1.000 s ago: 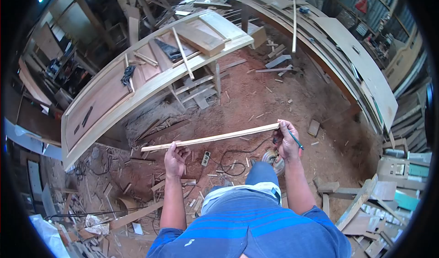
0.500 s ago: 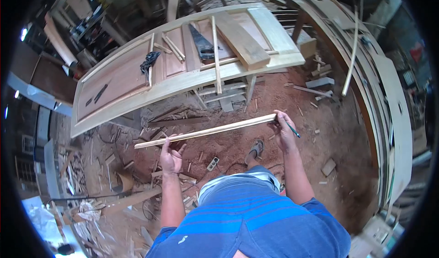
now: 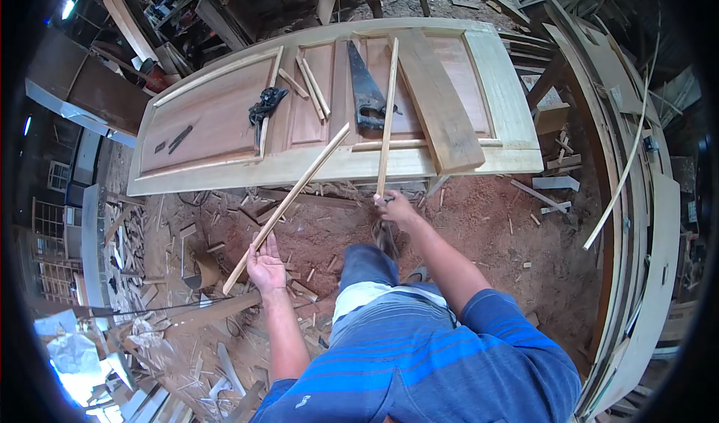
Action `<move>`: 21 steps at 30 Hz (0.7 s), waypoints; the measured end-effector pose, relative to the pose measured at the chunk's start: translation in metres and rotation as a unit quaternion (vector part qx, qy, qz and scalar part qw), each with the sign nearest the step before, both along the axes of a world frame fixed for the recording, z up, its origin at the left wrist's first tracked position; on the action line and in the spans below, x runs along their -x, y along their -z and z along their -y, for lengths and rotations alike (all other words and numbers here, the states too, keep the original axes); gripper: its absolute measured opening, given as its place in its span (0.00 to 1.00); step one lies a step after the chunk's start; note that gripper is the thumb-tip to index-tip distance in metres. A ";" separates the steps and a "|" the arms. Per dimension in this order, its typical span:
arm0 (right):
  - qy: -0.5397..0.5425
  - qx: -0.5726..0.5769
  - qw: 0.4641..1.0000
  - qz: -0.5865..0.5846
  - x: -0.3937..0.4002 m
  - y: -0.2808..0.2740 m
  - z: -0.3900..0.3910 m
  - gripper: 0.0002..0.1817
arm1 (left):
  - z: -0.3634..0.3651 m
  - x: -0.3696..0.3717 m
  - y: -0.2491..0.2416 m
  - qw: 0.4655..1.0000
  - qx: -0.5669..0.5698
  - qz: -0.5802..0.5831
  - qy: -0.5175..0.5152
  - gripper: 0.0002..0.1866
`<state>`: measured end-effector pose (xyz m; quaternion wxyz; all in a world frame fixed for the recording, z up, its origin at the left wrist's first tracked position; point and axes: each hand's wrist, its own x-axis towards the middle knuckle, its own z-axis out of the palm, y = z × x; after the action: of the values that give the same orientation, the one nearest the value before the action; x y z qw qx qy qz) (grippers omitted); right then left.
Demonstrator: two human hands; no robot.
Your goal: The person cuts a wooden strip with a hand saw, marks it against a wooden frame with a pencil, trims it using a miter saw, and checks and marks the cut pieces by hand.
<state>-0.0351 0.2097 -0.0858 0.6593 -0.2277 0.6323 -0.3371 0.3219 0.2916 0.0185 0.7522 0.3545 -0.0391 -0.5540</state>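
Observation:
My left hand [image 3: 267, 264], palm up, grips a long thin wooden moulding strip [image 3: 299, 187] near its lower end. The strip slants up to the right, its far tip over the front edge of a panelled wooden door [image 3: 247, 170]. My right hand [image 3: 397, 207] pinches the near end of a second wooden strip [image 3: 386, 123], which lies across the door and overhangs its front edge. Something small and dark shows at the right fingers; the pencil seen earlier is not clearly visible. A hand saw [image 3: 363, 89] lies beside this second strip, left of a thick plank [image 3: 438, 112].
On the door are short strips [image 3: 313, 86], a black crumpled bag or cloth [image 3: 266, 106] and a dark slim tool [image 3: 180, 138]. Stacked boards [image 3: 659, 251] stand along the right. Wood scraps and reddish sawdust [image 3: 479, 206] cover the floor.
The body has moved toward the door. My right hand has left the first strip and taken the end of the second. The first strip, now in my left hand alone, has swung steeper.

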 end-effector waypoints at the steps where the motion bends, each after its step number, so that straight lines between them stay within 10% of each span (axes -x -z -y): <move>1: 0.006 0.001 0.999 0.048 -0.003 0.005 0.011 0.18 | 0.017 0.000 0.007 1.000 -0.006 -0.008 -0.007 0.21; 4: 0.019 0.033 0.989 0.141 -0.006 0.042 0.026 0.13 | 0.073 0.002 0.037 1.000 -0.015 -0.015 -0.001 0.20; 11: 0.017 0.139 0.935 -0.326 0.058 -0.040 -0.004 0.14 | 0.206 0.019 0.106 0.995 -0.067 -0.059 -0.040 0.23; 21: 0.033 0.106 0.874 -0.473 0.102 -0.127 0.000 0.20 | 0.260 0.040 0.146 0.971 -0.183 -0.046 0.147 0.22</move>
<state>-0.1367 0.2094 0.0407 0.2418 -0.4075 0.8365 -0.2752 0.2823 0.0312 -0.1277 0.5856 0.4507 0.0459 -0.6722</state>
